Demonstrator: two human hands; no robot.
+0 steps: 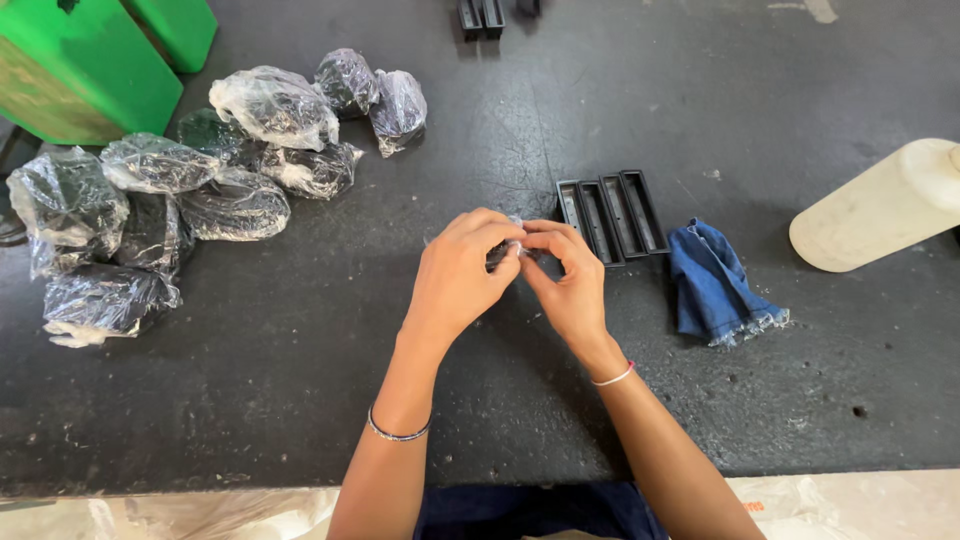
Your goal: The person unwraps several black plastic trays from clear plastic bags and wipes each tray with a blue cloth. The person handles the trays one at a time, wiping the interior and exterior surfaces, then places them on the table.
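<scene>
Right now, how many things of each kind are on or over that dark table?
Plastic-wrapped bundles: 10
Black narrow trays, side by side: 4
Black pieces at the far edge, cut off: 3
Green boxes: 2
Blue cloth: 1
Cream bottle: 1
Small wrapped piece, pinched by left hand and right hand: 1
Total: 22

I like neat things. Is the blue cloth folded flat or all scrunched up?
Scrunched up. The blue cloth lies bunched in uneven folds, frayed edge showing, beside the black trays.
</scene>
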